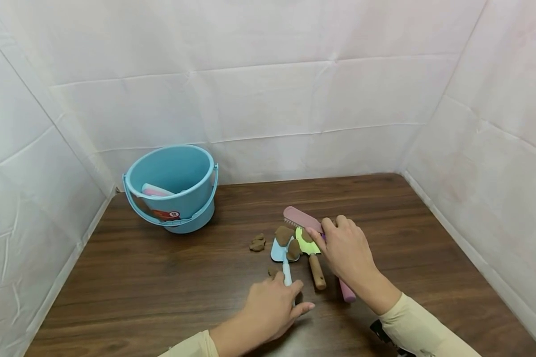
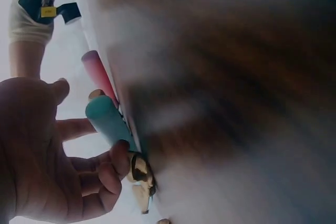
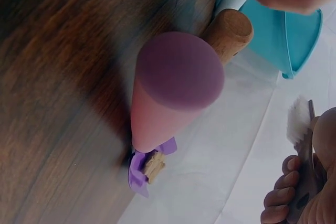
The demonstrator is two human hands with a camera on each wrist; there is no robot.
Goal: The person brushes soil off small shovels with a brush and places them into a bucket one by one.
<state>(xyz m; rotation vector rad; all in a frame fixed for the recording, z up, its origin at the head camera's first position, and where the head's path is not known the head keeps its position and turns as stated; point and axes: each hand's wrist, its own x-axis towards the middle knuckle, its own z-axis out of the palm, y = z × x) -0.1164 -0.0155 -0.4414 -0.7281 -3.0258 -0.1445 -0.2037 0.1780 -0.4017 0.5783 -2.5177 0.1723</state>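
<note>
My right hand grips a pink brush by its handle, above the tools on the table. In the right wrist view its pale bristles show. My left hand touches the pale blue handle of a flat-bladed tool, its thumb spread away from it. Brown clay-like lumps lie on that tool's blue blade. Right beside it is a tool with a lime-green blade and wooden handle. A purple-headed tool with a pink handle lies under my right hand, another lump on its head.
A light blue bucket with its handle lowered stands at the back left, a pink-and-white item inside. Loose brown lumps lie left of the tools on the wooden table. White cloth walls enclose the back and sides.
</note>
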